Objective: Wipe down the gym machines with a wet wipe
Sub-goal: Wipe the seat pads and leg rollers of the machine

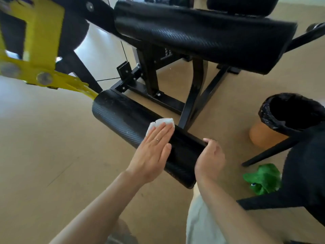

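Floor: tan, smooth, with pale glare at the upper left.

Gym machine: black steel frame bolted at its base; yellow lever arm running from the upper left down to the roller.

Seat pad: black, textured, long, high in the picture.

Roller pad: black, textured cylinder, lying on a diagonal from the end of the yellow arm down toward the person.

Wet wipe: white, crumpled, lying on top of the roller near its middle, partly under the fingertips.

Left hand: palm down, fingers straight and together, pressing the wipe flat against the roller; a thin ring on one finger.

Right hand: fingers curled round the near end of the roller, holding it.

Bin: tan body, black bag folded over its rim, standing on the floor to the right of the frame.

Green plush toy: on the floor, near the bin, beside a black chair leg.

Pale trouser leg: bottom centre, below the right forearm.
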The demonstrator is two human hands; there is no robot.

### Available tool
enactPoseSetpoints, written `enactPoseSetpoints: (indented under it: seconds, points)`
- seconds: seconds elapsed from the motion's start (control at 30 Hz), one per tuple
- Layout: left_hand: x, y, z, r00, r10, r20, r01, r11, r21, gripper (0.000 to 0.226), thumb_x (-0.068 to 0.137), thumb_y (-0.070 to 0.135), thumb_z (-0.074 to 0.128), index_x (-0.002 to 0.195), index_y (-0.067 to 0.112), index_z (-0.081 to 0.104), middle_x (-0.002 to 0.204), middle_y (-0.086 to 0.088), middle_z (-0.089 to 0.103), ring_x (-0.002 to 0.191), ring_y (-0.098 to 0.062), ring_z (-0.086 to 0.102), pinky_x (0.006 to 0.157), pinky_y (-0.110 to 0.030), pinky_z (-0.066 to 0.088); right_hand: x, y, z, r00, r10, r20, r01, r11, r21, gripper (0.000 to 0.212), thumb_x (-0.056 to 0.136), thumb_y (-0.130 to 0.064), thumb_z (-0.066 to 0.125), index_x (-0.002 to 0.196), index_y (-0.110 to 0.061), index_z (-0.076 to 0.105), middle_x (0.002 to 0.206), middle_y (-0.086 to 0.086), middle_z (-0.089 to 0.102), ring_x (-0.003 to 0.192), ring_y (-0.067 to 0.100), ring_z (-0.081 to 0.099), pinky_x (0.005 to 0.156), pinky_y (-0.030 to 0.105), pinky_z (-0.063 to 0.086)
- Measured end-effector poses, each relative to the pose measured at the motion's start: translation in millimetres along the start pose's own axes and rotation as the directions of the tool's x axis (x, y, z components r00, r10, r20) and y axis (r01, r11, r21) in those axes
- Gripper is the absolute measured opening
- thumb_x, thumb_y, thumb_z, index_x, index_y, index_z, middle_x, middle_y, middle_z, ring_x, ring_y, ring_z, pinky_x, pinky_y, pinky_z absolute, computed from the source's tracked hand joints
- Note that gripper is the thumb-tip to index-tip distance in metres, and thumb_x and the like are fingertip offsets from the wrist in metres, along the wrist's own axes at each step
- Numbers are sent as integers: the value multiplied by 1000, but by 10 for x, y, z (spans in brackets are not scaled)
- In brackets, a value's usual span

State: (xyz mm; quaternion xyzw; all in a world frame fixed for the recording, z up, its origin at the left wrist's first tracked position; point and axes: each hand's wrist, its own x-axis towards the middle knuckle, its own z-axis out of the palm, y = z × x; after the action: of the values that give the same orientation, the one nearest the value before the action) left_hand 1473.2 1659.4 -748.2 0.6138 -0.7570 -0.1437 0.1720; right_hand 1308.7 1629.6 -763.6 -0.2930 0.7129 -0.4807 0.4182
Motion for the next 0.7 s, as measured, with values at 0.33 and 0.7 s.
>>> enactPoseSetpoints:
  seconds: [0.33,0.7]
  points:
    - [287,-841,-372,965,-214,-152,236,960,149,54,110,35,15,161,19,24,168,5,19,154,-1,1,127,-32,-3,-6,32,-29,997,-66,48,67,998,-19,29,104,-23,40,113,-18,67,102,-11,62,91,4,57,75,21,45]
    - [196,-716,-347,1000,-8,3,7,991,131,59,108,45,11,162,21,22,168,5,17,155,-2,2,128,-39,3,3,35,10,996,-70,55,71,997,-17,25,103,-25,43,113,-22,65,106,-10,64,98,7,60,84,25,49]
